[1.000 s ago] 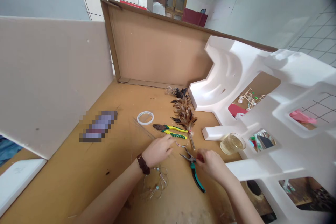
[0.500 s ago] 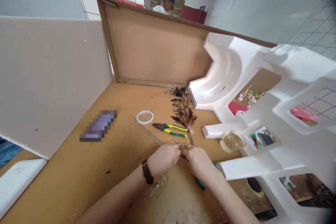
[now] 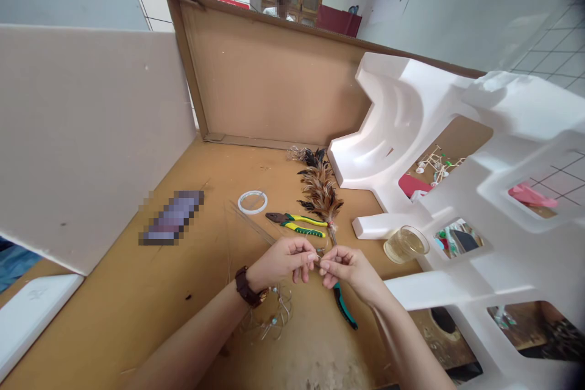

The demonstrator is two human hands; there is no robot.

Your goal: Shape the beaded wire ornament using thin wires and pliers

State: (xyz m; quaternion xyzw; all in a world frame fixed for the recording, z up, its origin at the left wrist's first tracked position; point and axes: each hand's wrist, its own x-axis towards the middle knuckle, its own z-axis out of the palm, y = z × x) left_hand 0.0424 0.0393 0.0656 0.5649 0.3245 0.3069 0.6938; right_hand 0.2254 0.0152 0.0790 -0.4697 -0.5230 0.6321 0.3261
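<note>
L grip (image 3: 284, 262) & R grip (image 3: 348, 269) face each other, fingertips pinching a thin piece (image 3: 319, 258) btwn them, too small to ID. Beaded wire loops (image 3: 274, 321) on tabletop (image 3: 183, 274) nr L grip, viewer's side; teal-hdl pliers (image 3: 344, 306) just below R grip, partly hidden; yel/grn pliers (image 3: 299, 230) just beyond L grip.

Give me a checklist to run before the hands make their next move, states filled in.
1. Left hand and right hand brought close together: ok.
2. Secure grip on a piece between them: cannot tell, too small to make out.
3. Teal-handled pliers within easy reach: ok, beside the right hand, partly hidden by it.
4. Yellow-green pliers set down: ok, lying beyond the hands.
5. Beaded wire loops untangled: not ok, heaped together.
6. Glass upright: ok, standing right of the right hand.
</note>
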